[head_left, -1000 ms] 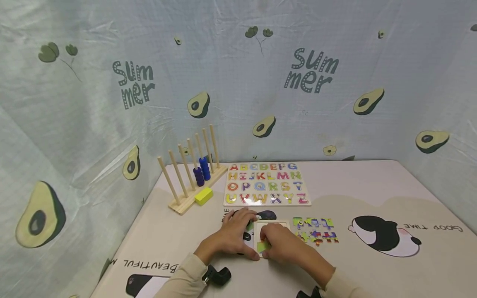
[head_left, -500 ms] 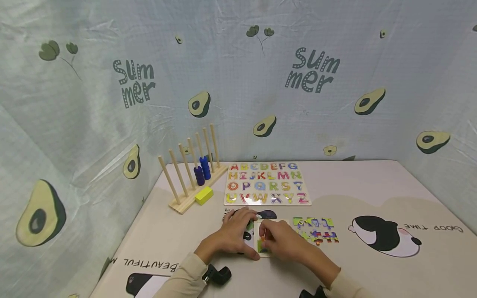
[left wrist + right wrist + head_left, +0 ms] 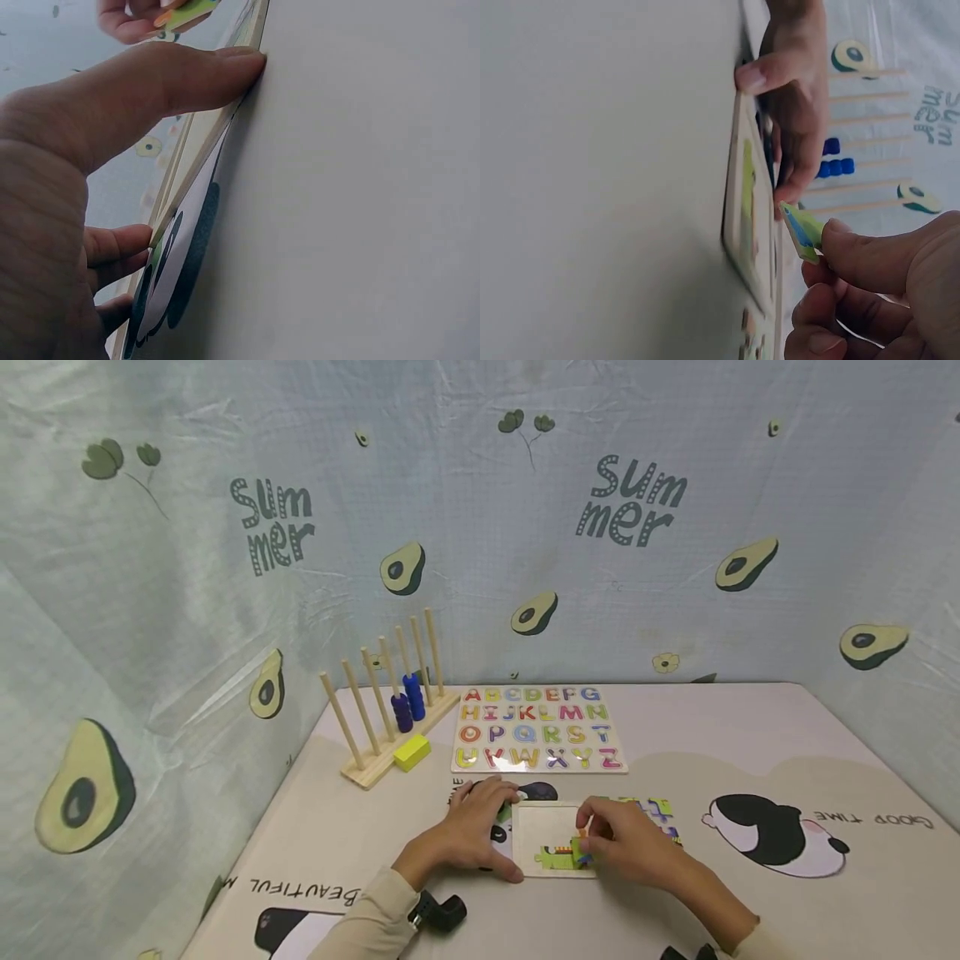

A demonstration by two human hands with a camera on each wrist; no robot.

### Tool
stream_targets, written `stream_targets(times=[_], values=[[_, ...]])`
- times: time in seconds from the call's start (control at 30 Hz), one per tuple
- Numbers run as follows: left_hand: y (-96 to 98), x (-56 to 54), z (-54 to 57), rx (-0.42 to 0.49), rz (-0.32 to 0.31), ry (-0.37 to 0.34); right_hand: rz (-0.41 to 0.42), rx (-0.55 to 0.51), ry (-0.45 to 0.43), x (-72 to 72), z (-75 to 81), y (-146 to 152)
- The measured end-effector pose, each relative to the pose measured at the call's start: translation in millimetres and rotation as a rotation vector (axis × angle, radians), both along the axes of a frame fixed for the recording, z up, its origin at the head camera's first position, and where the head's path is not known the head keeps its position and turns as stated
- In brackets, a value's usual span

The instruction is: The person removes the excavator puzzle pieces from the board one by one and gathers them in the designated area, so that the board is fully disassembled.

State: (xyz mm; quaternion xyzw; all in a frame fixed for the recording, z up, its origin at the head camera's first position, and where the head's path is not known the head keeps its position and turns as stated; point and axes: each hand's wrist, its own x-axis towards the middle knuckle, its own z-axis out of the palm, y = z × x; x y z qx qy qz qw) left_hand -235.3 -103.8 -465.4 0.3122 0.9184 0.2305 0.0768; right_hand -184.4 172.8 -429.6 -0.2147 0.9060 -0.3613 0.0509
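My left hand (image 3: 472, 829) holds the left side of a shallow wooden puzzle tray (image 3: 542, 825); the thumb lies at its near corner and the fingers reach its far corner, as the left wrist view also shows. Between the thumb and fingers of my right hand (image 3: 632, 843) is a green puzzle piece with blue on it (image 3: 801, 229), pinched and tilted above the tray's right part. Joined green puzzle pieces (image 3: 553, 858) lie along the tray's near edge. Most of the tray floor is bare wood.
Loose puzzle pieces (image 3: 660, 810) lie right of the tray, partly hidden by my right hand. Behind stands an alphabet board (image 3: 537, 729). Back left are a wooden peg rack (image 3: 378, 764) with blue beads (image 3: 413, 697) and a yellow block (image 3: 412, 752).
My right hand has moved right from the tray's near-left part, holding a puzzle piece. Joined pieces along the near edge have come into view. My left hand keeps its place.
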Motion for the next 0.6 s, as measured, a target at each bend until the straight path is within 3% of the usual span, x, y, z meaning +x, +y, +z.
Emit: stream_targets(times=[0.13,0.6], values=[[-1.0,-0.5,0.9,-0.002,0.004,0.002,-0.007,0.018,0.017,0.6,-1.6,14],[-0.2,0.5,1.5,0.001,0.004,-0.012,-0.076,0.098,-0.049,2.6,-14.7,28]])
